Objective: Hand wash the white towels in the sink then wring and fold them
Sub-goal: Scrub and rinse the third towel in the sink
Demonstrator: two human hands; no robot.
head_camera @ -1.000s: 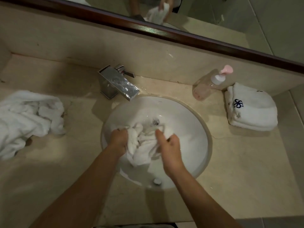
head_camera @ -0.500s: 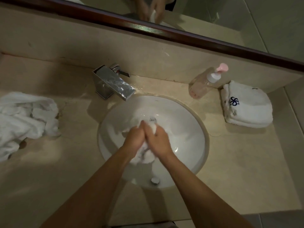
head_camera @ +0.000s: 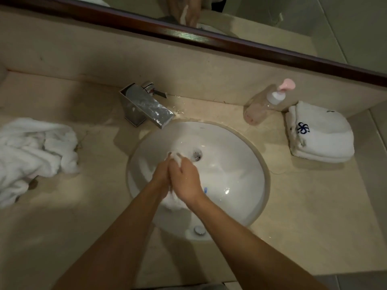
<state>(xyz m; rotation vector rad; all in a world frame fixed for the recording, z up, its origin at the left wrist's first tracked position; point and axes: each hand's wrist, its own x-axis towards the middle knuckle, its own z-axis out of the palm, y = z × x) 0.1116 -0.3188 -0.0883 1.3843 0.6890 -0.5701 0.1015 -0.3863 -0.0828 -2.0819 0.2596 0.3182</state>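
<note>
Fingers of left hand (head_camera: 161, 174) and right hand (head_camera: 185, 181) clenched round 1 wet towel (head_camera: 175, 158), palms pressed together over sink (head_camera: 236, 155) | beige counter (head_camera: 310, 206), mirror (head_camera: 272, 19) beyond fingers | 1 faucet (head_camera: 146, 107), 1 soap bottle (head_camera: 266, 105); 1 crumpled towel pile (head_camera: 35, 151) left, 1 folded towel (head_camera: 320, 132) right.

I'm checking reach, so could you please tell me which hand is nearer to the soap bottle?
Right. The right hand is in the sink on the soap bottle's side; the left hand presses against it on the far side, both gripping the towel.
</note>
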